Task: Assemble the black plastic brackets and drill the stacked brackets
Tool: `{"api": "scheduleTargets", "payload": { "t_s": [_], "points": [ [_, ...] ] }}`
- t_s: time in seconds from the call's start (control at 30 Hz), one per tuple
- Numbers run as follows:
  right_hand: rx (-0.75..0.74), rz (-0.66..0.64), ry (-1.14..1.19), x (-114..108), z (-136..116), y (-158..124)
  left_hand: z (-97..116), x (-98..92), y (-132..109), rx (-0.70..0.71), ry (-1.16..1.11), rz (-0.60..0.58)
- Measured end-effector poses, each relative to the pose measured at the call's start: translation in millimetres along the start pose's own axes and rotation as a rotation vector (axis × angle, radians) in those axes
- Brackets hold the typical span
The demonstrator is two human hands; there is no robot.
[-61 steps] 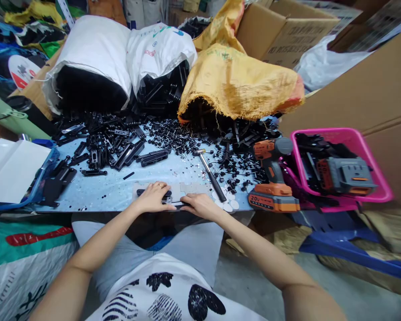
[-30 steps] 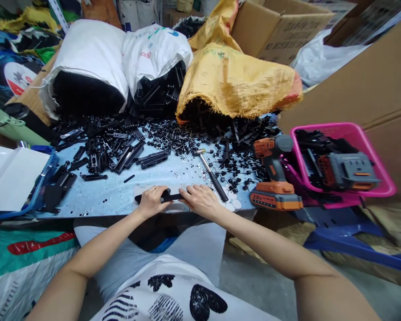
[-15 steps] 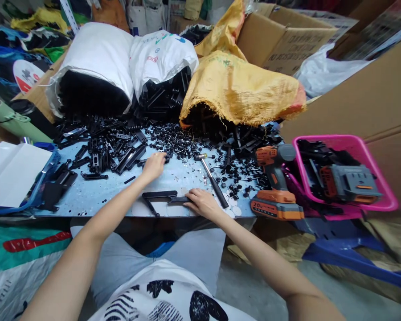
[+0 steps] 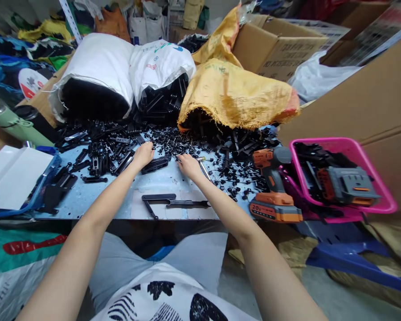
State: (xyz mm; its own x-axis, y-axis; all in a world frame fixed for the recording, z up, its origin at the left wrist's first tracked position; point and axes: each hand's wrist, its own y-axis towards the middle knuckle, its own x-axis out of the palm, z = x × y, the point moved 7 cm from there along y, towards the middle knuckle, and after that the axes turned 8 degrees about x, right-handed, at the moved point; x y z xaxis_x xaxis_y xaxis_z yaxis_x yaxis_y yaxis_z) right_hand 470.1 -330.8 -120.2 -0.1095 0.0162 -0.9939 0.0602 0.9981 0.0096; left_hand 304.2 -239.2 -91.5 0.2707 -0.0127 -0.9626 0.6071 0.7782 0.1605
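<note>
My left hand (image 4: 144, 154) reaches to the pile of black plastic parts (image 4: 102, 151), fingers curled down; what they hold, if anything, is hidden. My right hand (image 4: 188, 165) is at the near edge of a heap of small black-headed screws (image 4: 173, 141), fingers bent together, their tips too small to make out. Between the hands lies a black slotted part (image 4: 155, 164). A hinged black bar piece (image 4: 158, 197) rests folded near the table's front edge, beside a flat black bar (image 4: 189, 203). My right forearm partly covers a hammer (image 4: 205, 170).
An orange cordless drill (image 4: 274, 191) stands right of the screws, before a pink basket (image 4: 377, 178) of black parts. Two white sacks (image 4: 96, 58) and a yellow sack (image 4: 234, 89) spill parts at the back. A blue tray (image 4: 50, 174) sits left.
My right hand has left the flat black bar and moved forward to the screws. My left hand has shifted slightly left and forward, uncovering the black slotted part.
</note>
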Motion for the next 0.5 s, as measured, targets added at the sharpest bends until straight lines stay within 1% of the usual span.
{"api": "scheduleTargets", "payload": {
  "t_s": [0.07, 0.1, 0.17, 0.2, 0.27, 0.37, 0.43, 0.5],
  "points": [
    [0.005, -0.033, -0.009, 5.1, -11.9, 16.4, 0.1, -17.0, -17.0, -0.023, -0.058, 0.063],
    [0.007, -0.044, -0.006, 7.0, -16.0, 19.8, 1.0, -24.3, -28.2, -0.023, -0.085, 0.073],
    [0.009, -0.051, 0.0, 9.4, -18.7, 16.1, 6.7, -34.8, -55.8, 0.028, -0.137, 0.039],
    [0.006, -0.051, 0.01, 9.9, -17.5, 9.1, 11.5, -37.4, -72.0, 0.079, -0.157, -0.011],
    [-0.016, -0.042, 0.117, 8.6, -13.2, -14.2, 21.4, -38.4, -107.2, 0.181, -0.167, -0.146],
    [-0.038, -0.001, 0.496, 0.3, -5.4, -61.6, 29.6, -35.3, -152.8, 0.253, -0.104, -0.323],
    [-0.017, 0.024, 0.714, -4.6, -1.9, -90.5, 32.0, -33.6, -169.9, 0.264, -0.054, -0.391],
    [-0.003, 0.038, 0.802, -7.2, -3.3, -110.0, 34.5, -33.6, -175.8, 0.273, -0.01, -0.428]
  ]
}}
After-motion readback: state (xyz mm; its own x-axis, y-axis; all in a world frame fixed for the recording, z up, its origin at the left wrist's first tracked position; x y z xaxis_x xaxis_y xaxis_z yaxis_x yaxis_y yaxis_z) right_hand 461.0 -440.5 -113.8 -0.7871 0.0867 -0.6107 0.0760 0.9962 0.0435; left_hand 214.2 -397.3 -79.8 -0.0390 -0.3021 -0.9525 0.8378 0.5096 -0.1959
